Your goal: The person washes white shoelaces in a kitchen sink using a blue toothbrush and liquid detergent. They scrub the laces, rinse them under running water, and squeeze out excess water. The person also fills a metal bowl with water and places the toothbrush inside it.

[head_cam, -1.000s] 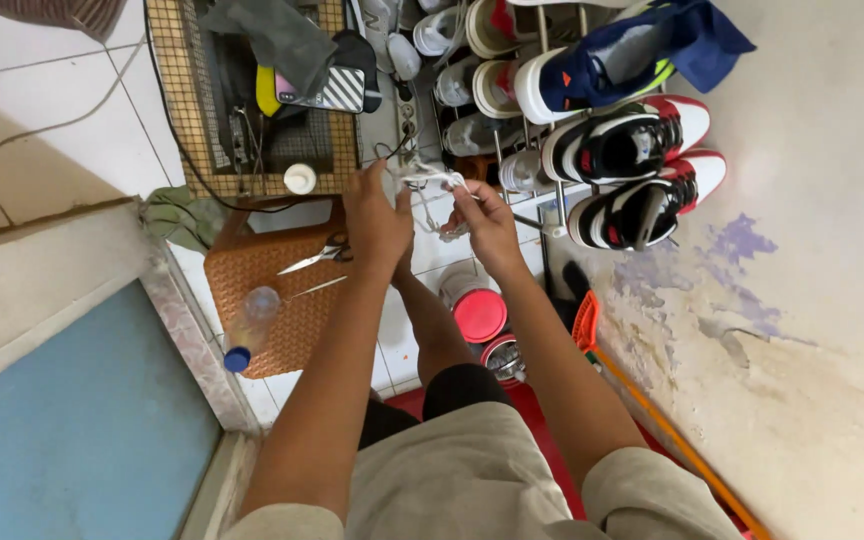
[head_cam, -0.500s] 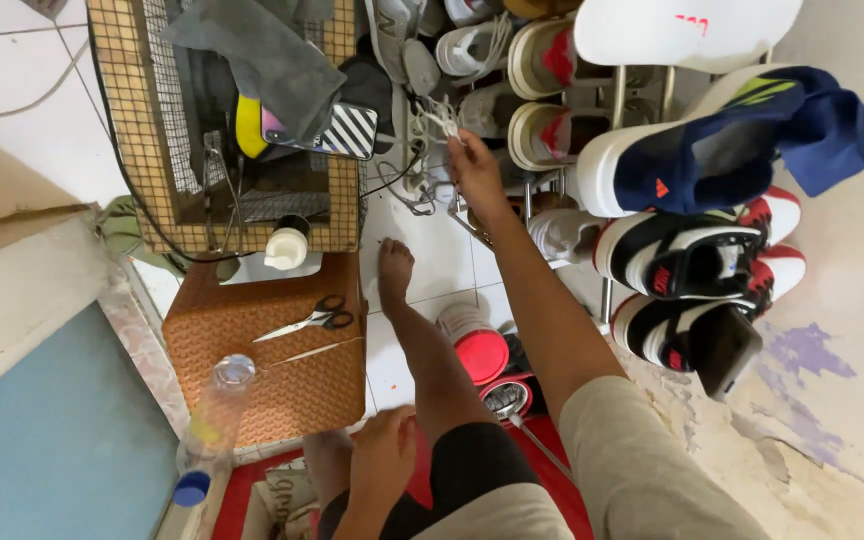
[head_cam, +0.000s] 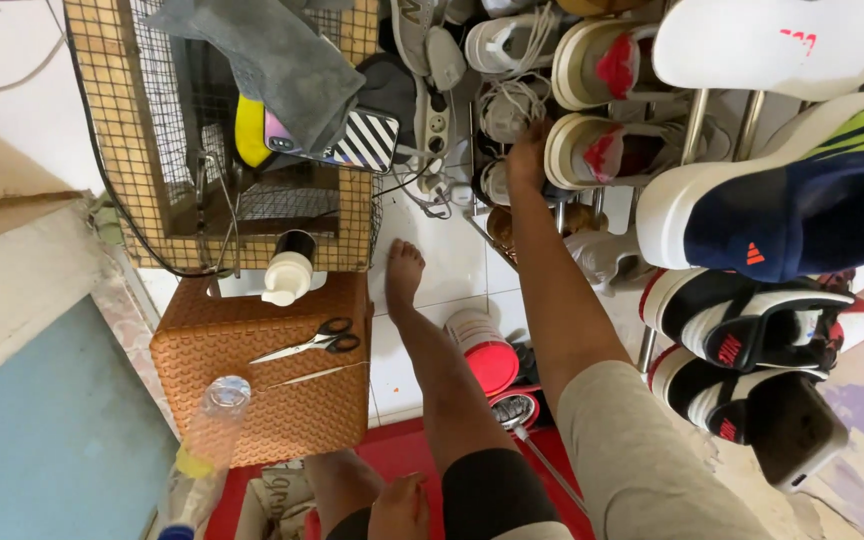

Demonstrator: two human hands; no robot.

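My right hand (head_cam: 527,150) reaches far forward into a metal shoe rack (head_cam: 697,125), its fingers among a white cable bundle (head_cam: 508,108) and right beside a beige shoe with a red insole (head_cam: 602,145). The fingertips are hidden, so I cannot tell whether they hold anything. My left hand (head_cam: 399,505) rests low on my leg at the bottom edge, with the fingers cut off by the frame. My bare foot (head_cam: 404,270) stands on the white tiles between the two hands.
A brown textured box (head_cam: 282,410) at left carries scissors (head_cam: 312,342), a pump bottle (head_cam: 287,275) and a plastic bottle (head_cam: 207,430). Behind it is a wire-mesh crate (head_cam: 152,130) with grey cloth (head_cam: 262,60) and a phone (head_cam: 352,140). A red tub (head_cam: 482,350) lies by my leg; sneakers (head_cam: 802,200) fill the rack.
My left hand came off the small thing both hands held at the rack and dropped to my leg. My right hand pushed deeper into the rack, and my head moved closer.
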